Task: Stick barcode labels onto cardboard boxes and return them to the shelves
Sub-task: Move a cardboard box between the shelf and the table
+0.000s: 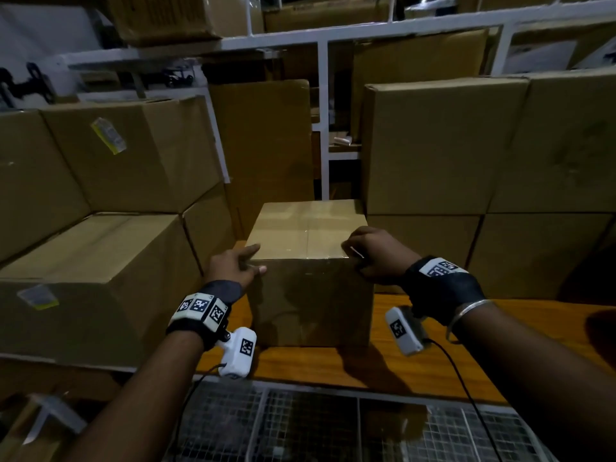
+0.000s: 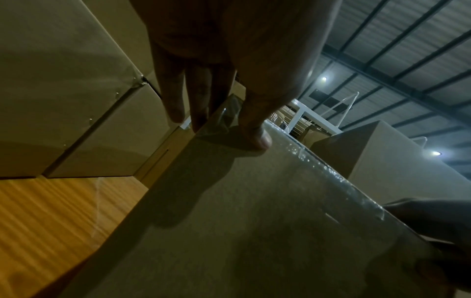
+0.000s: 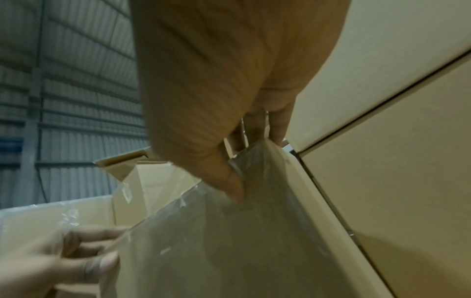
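Observation:
A small taped cardboard box [image 1: 310,295] stands on a wooden shelf board [image 1: 433,355]. My left hand [image 1: 238,265] is at its near top-left corner, with straight fingers along the left side and the thumb pressed on the front face. The left wrist view shows that hand [image 2: 224,129] on the box [image 2: 242,231]. My right hand [image 1: 370,255] curls over the near top-right corner. In the right wrist view that hand [image 3: 257,165] has its thumb on the box's front face [image 3: 229,252] and its fingers behind the corner. A thin pale strip shows among them; I cannot tell what it is.
Large cardboard boxes [image 1: 93,261] crowd the left; one carries a label [image 1: 38,296], another a yellow-edged label [image 1: 110,135]. Stacked boxes [image 1: 466,145] rise on the right. A white rack frame [image 1: 323,111] stands behind. A wire mesh panel [image 1: 333,428] lies below the board.

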